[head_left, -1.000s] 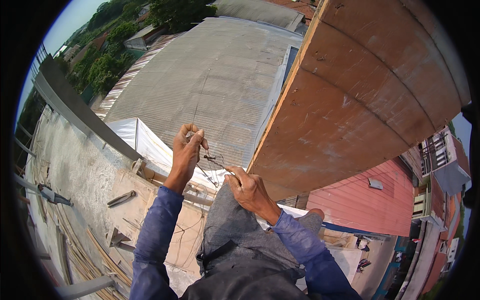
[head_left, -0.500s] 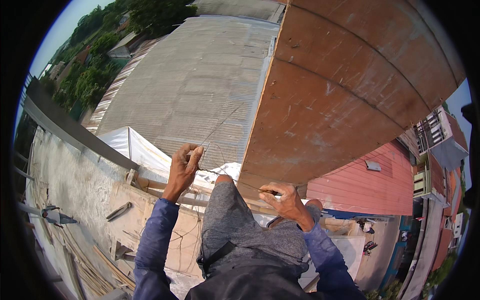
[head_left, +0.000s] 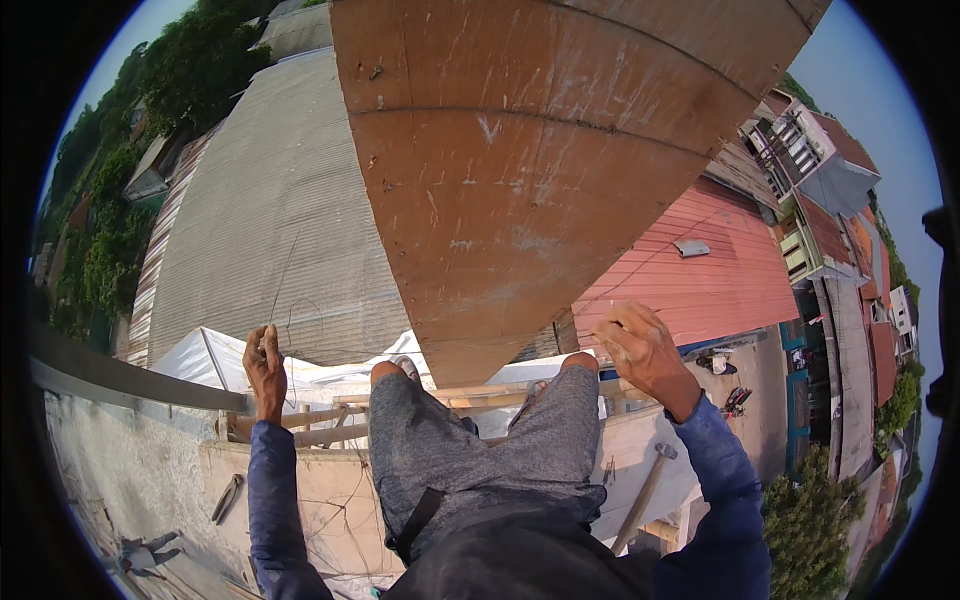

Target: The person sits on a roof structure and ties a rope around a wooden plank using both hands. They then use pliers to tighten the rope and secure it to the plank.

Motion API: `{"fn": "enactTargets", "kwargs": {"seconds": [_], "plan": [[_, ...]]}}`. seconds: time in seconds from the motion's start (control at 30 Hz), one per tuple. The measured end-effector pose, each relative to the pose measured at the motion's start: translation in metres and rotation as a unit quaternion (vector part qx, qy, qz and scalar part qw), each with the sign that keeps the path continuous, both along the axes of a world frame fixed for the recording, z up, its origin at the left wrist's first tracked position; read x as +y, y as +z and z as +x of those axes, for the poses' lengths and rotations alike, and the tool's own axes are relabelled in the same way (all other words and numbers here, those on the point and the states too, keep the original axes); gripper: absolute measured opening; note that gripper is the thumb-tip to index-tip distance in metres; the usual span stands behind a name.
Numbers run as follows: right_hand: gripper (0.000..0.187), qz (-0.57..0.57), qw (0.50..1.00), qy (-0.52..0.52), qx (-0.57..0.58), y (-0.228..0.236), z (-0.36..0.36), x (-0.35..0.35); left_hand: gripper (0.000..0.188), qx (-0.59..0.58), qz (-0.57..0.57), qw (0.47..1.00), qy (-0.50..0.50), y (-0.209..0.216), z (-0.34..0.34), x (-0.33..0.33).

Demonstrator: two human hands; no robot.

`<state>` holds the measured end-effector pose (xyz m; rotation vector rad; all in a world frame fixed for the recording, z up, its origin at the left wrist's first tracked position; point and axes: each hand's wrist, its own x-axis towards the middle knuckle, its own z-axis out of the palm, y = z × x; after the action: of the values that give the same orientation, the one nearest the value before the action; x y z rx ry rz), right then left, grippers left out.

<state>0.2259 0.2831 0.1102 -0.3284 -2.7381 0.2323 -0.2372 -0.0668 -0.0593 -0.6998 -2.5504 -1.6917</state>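
Far out to the left, my left hand [head_left: 266,372] is raised with thumb and fingers pinched together on a thin wire [head_left: 283,275], whose strands stick up past the fingertips. My right hand [head_left: 645,352] is raised above my right knee, its fingers curled in against the thumb; whatever lies between them is too small to make out. Between and beyond the hands stands a large brown wooden panel [head_left: 520,190], scratched and seamed. Pliers [head_left: 228,498] lie on the pale ledge near my left forearm. A hammer [head_left: 645,497] lies beside my right forearm.
Bamboo poles [head_left: 335,434] run past my knees, with white sheeting [head_left: 208,358] beyond. A grey beam [head_left: 130,380] juts in at left. Loose wire [head_left: 345,515] tangles by my left thigh. Far below are a grey corrugated roof [head_left: 270,190], a red roof [head_left: 690,270] and a person [head_left: 148,555].
My hands have moved much farther apart, the left going left and the right going right and up. The view has swung right, so the panel sits farther left. The hammer has come into sight.
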Motion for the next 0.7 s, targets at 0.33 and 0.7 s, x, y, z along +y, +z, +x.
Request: {"fn": "enactTargets", "kwargs": {"seconds": [0.33,0.7], "plan": [[0.024,-0.456,0.743,-0.143,0.469,-0.028,-0.028,-0.016,0.029,0.026,-0.002,0.998,-0.057,-0.024,0.047,0.037],[0.029,-0.607,0.599,0.021,0.522,0.021,-0.081,-0.018,0.029,-0.025,0.077,0.992,-0.099,-0.019,0.060,0.036]]}}
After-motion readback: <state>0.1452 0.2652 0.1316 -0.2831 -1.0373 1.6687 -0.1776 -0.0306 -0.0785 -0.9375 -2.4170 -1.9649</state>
